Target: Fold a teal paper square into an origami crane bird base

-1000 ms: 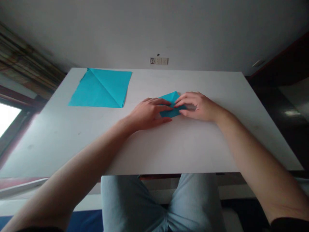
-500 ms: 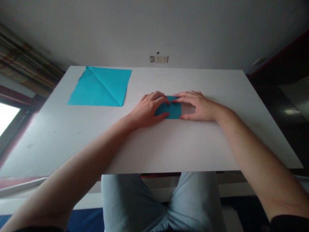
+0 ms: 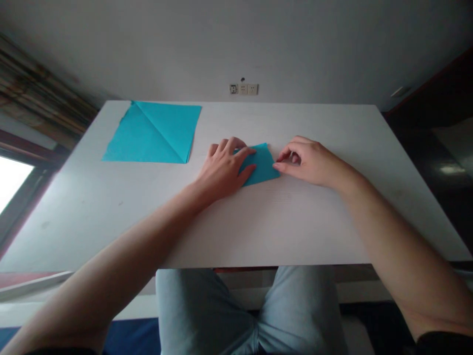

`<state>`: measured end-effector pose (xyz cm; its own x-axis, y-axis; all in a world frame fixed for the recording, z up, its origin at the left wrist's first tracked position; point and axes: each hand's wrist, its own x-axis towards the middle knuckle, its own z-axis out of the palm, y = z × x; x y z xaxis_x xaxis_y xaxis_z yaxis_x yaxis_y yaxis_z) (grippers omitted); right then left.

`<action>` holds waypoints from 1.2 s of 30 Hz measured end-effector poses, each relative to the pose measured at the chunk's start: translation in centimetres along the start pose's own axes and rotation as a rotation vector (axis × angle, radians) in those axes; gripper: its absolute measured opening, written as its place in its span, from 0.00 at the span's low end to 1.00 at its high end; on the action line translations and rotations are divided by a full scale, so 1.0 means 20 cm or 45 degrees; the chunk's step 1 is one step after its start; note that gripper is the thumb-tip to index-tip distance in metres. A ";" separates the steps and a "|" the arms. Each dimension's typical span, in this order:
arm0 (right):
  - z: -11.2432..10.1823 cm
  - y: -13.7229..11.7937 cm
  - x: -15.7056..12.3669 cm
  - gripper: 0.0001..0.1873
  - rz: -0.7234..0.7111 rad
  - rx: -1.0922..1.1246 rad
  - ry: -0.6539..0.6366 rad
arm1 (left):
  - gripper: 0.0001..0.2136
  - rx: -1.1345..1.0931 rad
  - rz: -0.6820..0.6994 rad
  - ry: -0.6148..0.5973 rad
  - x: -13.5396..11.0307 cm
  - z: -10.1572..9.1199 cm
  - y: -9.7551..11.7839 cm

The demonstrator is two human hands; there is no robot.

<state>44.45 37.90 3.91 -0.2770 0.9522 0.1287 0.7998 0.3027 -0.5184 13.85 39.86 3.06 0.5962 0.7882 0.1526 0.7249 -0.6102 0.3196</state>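
A small folded piece of blue paper (image 3: 263, 165) lies flat near the middle of the white table (image 3: 258, 222). My left hand (image 3: 223, 167) rests on its left part, fingers stretched flat and pressing it down. My right hand (image 3: 310, 160) is at the paper's right edge, fingers curled, with thumb and fingertips pinched against that edge.
A larger blue paper sheet (image 3: 153, 133) with a diagonal crease lies at the table's far left. A wall with sockets (image 3: 243, 89) stands behind the table. A window (image 3: 11, 182) is at the left. My legs (image 3: 244, 310) show below the near edge.
The raised flap of the small paper has been pressed flat. My right hand has slid right to the paper's edge and curled, while my left hand now covers the left part.
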 end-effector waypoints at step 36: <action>0.04 -0.12 0.01 0.09 0.377 0.198 0.055 | 0.26 -0.123 0.194 -0.042 -0.03 0.03 0.02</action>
<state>41.94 37.29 4.49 -0.0198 0.9997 -0.0129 0.7503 0.0063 -0.6611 13.86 39.10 2.56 0.7087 0.6832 0.1757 0.5898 -0.7105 0.3838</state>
